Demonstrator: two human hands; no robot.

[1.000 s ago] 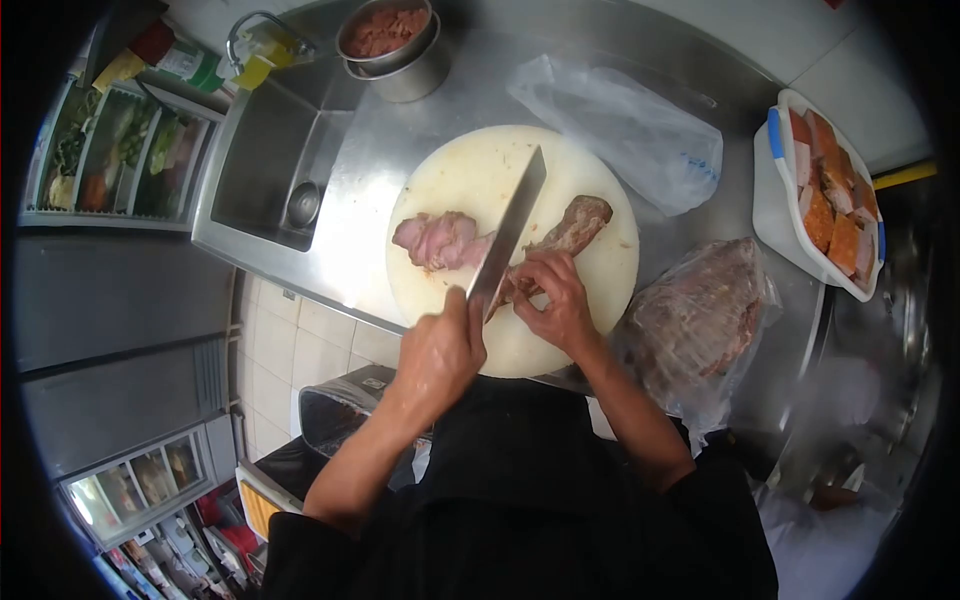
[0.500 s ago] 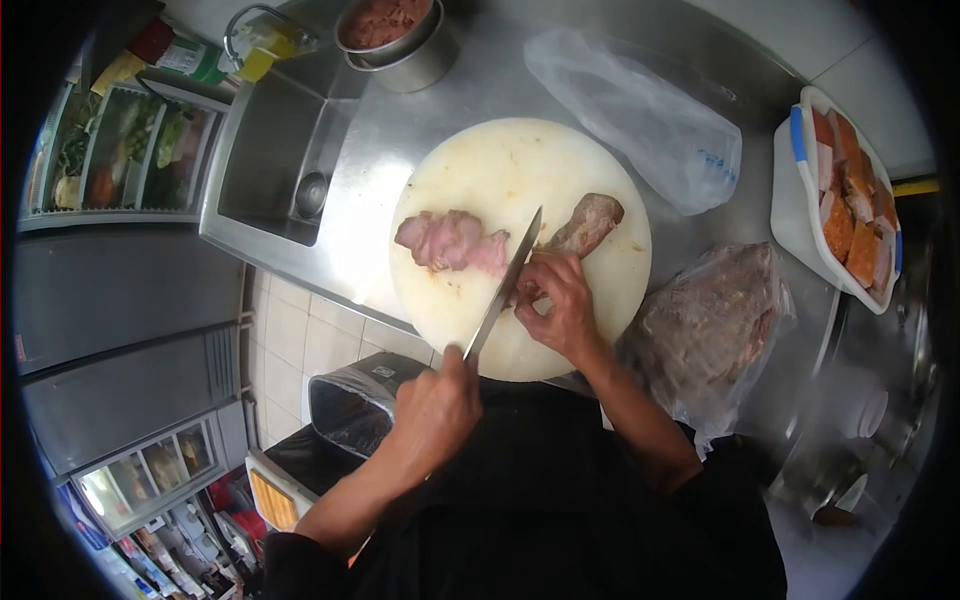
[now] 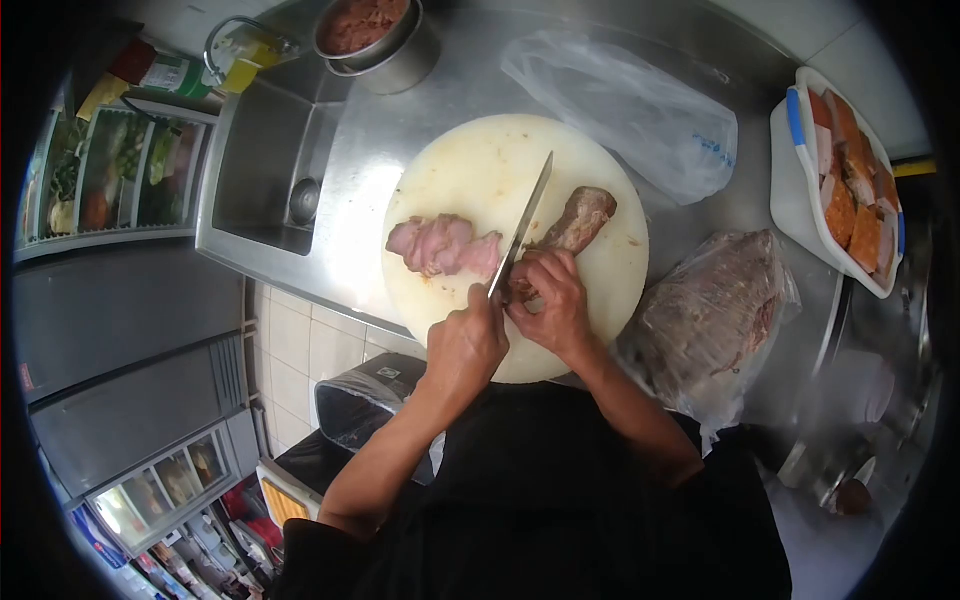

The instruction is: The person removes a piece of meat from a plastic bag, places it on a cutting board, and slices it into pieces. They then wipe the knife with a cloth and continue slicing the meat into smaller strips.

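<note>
On the round white cutting board (image 3: 470, 160) lies a dark-crusted piece of cooked meat (image 3: 583, 220). My right hand (image 3: 550, 300), fingers curled, presses down on its near end. A long kitchen knife (image 3: 527, 215) is gripped by its handle in my left hand (image 3: 468, 340). Its blade points away from me, close beside the fingertips of my right hand, at the meat's cut end. To the left of the blade, several overlapping pink meat slices (image 3: 440, 245) lie on the board.
A steel sink (image 3: 275, 180) is at left, with stacked metal pots (image 3: 385, 65) of raw meat behind. A clear plastic bag (image 3: 640, 110) lies behind the board. At right are bagged meat (image 3: 715, 310) and a white tub (image 3: 800, 190) of browned meat pieces. A bin (image 3: 365, 400) stands below.
My left hand has moved forward and to the right, pushing the knife farther across the board at a steeper angle. My right hand stays on the meat. The whole view has shifted slightly.
</note>
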